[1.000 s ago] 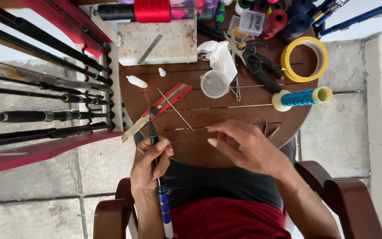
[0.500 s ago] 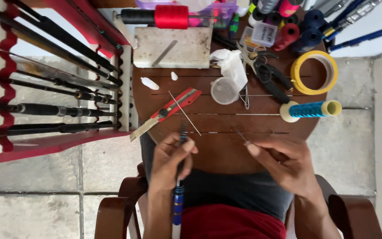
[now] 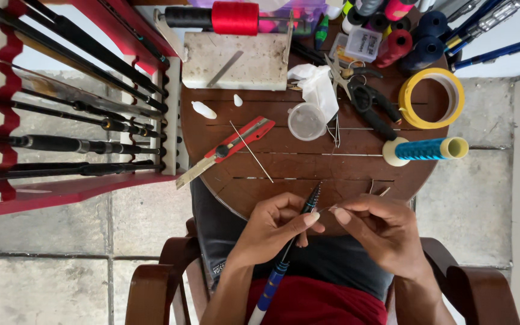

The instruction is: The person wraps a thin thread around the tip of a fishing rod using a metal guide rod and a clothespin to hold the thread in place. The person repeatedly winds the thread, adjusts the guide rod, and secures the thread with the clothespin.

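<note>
Two bare hands meet over the near edge of the round wooden table (image 3: pixel 260 120), just above the person's lap. The left hand (image 3: pixel 272 225) is closed around a slim dark rod section (image 3: pixel 293 241), thumb and curled fingers gripping its upper part. The rod's long axis runs on a slant: its thin black tip points up and slightly to the right, toward the table's middle, while its thicker end, banded in blue and white, runs down and to the left across the lap to the bottom of the view. The left wrist is bent, the forearm coming up from below.

The right hand (image 3: pixel 386 232) is pinched shut, thumb and forefinger pressed together on something fine and pale right beside the rod's tip; what that is cannot be told. Its other fingers are loosely curled, knuckles facing up.

Farther up on the table lie a red utility knife (image 3: pixel 227 147), a long thin needle-like wire (image 3: pixel 251 151), a small clear round cup (image 3: pixel 306 121), a blue thread spool (image 3: pixel 425 148) lying on its side, a yellow tape roll (image 3: pixel 431 97) and black pliers (image 3: pixel 368 105). A red rack of dark rods (image 3: pixel 73 138) stands at the left.
</note>
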